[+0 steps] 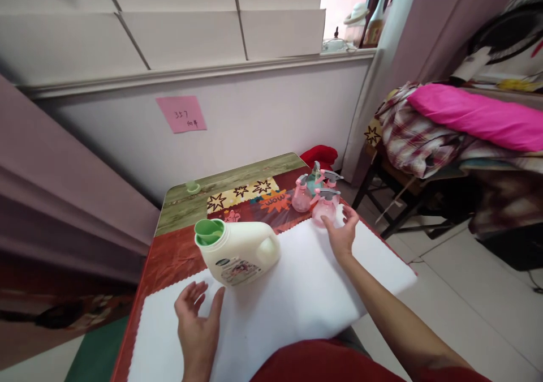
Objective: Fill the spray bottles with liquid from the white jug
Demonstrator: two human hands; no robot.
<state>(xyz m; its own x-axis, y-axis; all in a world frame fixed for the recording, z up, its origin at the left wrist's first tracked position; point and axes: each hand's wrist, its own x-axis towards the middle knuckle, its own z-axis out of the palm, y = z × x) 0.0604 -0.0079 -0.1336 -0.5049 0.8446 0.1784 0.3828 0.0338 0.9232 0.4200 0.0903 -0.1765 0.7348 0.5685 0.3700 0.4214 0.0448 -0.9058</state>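
Note:
A cream detergent jug (240, 252) with a green open neck stands on a white sheet (297, 297) that covers the near part of a small table. My left hand (197, 325) lies open on the sheet just in front of the jug, fingers spread, not touching it. My right hand (341, 232) reaches out at the right, fingers apart around a pink spray bottle (324, 206), touching its base. Two more spray bottles, one pink (301, 196) and one teal (316, 179), stand right behind it.
A small green cap (192, 187) lies at the table's far left corner (186, 206). A pink note (181, 114) is stuck on the wall behind. A chair piled with plaid and pink cloth (445, 121) stands at the right. A red cloth (320, 155) lies behind the table.

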